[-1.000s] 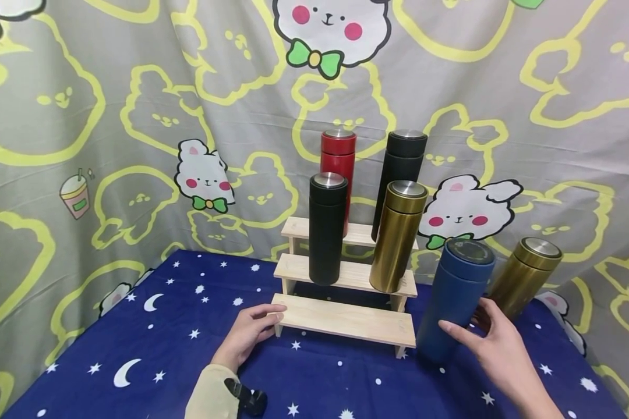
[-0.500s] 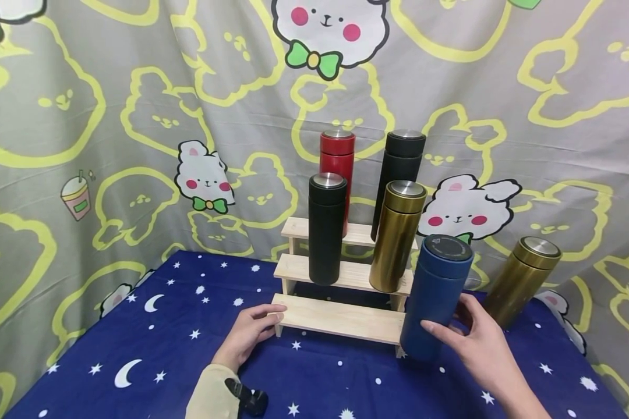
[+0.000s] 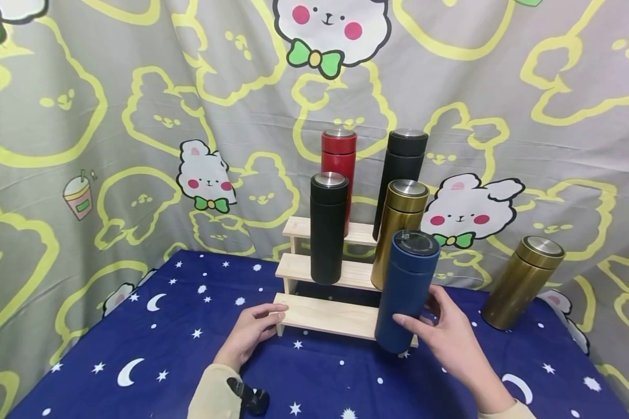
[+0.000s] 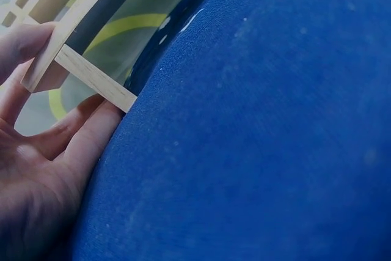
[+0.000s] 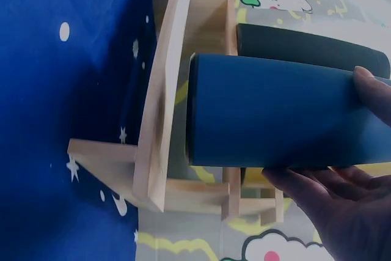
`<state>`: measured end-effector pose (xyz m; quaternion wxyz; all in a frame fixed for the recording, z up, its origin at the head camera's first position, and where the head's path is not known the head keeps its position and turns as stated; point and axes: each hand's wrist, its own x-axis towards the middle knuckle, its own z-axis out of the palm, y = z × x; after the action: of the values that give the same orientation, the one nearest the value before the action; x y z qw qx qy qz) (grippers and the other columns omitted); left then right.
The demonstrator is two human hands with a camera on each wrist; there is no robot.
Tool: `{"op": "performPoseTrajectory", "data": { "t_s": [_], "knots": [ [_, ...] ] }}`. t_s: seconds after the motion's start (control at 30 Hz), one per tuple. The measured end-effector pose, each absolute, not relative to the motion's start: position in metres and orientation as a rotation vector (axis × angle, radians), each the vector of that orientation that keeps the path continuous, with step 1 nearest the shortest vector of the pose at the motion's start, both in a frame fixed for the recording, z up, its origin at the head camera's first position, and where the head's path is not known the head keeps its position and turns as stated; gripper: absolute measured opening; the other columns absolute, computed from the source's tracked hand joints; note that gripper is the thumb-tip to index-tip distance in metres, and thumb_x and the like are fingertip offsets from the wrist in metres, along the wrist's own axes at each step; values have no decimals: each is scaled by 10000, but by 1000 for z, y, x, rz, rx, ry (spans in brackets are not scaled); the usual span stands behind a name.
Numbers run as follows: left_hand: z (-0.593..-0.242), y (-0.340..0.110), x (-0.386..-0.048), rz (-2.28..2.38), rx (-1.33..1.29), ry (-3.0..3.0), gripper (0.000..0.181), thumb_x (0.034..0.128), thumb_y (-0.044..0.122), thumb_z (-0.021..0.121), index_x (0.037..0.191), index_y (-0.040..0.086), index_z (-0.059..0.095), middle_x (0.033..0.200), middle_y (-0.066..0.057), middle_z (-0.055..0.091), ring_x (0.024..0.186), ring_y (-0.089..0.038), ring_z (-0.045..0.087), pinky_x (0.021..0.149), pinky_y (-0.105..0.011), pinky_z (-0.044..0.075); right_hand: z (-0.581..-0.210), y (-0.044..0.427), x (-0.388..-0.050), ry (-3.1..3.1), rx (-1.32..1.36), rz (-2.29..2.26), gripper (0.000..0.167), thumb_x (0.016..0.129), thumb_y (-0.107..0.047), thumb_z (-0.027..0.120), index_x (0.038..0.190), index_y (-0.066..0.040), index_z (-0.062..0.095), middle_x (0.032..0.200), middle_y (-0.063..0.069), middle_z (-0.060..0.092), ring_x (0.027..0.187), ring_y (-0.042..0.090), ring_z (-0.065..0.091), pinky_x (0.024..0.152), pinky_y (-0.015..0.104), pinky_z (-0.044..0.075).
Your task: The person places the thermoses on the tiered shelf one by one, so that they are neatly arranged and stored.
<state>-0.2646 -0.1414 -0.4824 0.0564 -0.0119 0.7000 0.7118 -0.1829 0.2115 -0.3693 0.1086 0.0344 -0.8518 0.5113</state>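
My right hand [image 3: 448, 331] grips a blue thermos [image 3: 406, 297] by its side, thumb in front and fingers behind. It is upright, slightly tilted, over the right end of the lowest step of a three-step wooden stand [image 3: 325, 315]. In the right wrist view a gap shows between the thermos base [image 5: 194, 111] and that step [image 5: 160, 108]. At the stand's left end, my left hand [image 3: 248, 331] holds the lowest step, thumb on top. The left wrist view shows its fingers [image 4: 91, 132] against the stand's leg [image 4: 98, 80].
On the middle step stand a black thermos [image 3: 327, 233] and a gold one [image 3: 395, 233], partly hidden by the blue. Red [image 3: 339, 148] and black [image 3: 406, 157] thermoses occupy the top step. Another gold thermos [image 3: 521, 285] stands on the blue cloth [image 3: 188, 361] at right. A patterned curtain [image 3: 136, 116] hangs behind.
My right hand has carried the blue thermos leftward from beside the stand to over its lowest step. My left hand stays where it was.
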Motion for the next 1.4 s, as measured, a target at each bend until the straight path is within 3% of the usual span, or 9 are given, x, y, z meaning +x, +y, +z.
{"op": "performPoseTrajectory", "data": {
  "t_s": [0.37,1.07,1.4],
  "knots": [
    [-480,-141,-263,2160,-32,2127,286,882,148,747,1120,-8,720,1251,-144,609,1039,-239,613,907,-459,511,-371,182,-198,-2489,164,1651,745,807,-337,829,1389,-74,446,1313,159,559,1189,330,549,948,509,473],
    [-479,-142,-261,2161,-42,2120,291,872,155,757,1115,-1,724,1252,-148,609,1055,-244,608,910,-450,510,-387,125,-217,-2384,245,1792,627,756,-194,873,1282,-77,553,1132,112,648,1049,251,624,887,440,528],
    [-480,-141,-262,2163,-33,2117,287,885,156,745,1125,0,721,1250,-137,614,1049,-225,604,909,-457,510,-389,107,-227,-2333,310,1872,649,775,-204,859,1309,-64,519,1202,128,626,1112,285,607,937,479,491]
  ]
}}
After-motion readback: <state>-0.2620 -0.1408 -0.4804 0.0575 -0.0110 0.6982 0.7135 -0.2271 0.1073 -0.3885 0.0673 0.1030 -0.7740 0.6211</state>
